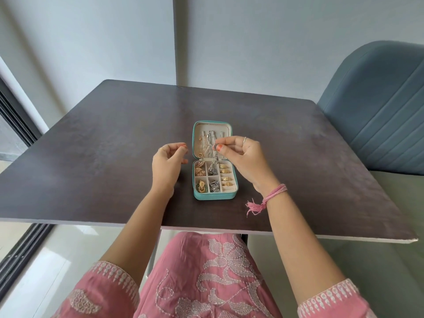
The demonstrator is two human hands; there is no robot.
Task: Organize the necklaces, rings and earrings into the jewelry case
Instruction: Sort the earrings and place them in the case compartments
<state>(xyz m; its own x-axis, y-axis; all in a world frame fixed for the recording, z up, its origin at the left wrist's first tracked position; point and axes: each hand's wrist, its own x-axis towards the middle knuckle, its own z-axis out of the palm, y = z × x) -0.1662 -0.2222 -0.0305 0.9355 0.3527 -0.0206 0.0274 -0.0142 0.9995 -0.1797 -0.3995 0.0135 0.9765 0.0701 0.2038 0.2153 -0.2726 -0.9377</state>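
A small teal jewelry case [235, 190] lies open in the middle of the dark table. Its lid half holds gold chains and a silver necklace [210, 143]. The base half is divided into compartments with gold earrings [200, 172] at the left, silver pieces in the middle and gold rings [226, 177] in the right-hand slots. My right hand [243, 157] hovers over the case and pinches the silver necklace between thumb and fingertips; the chain hangs down into a middle compartment. My left hand [168, 164] floats just left of the case, fingers loosely curled, holding nothing.
The dark table [91, 157] has its front edge close to my lap. A blue-grey upholstered chair [378, 115] stands at the right side. A window frame runs along the left, and a pale wall stands behind the table.
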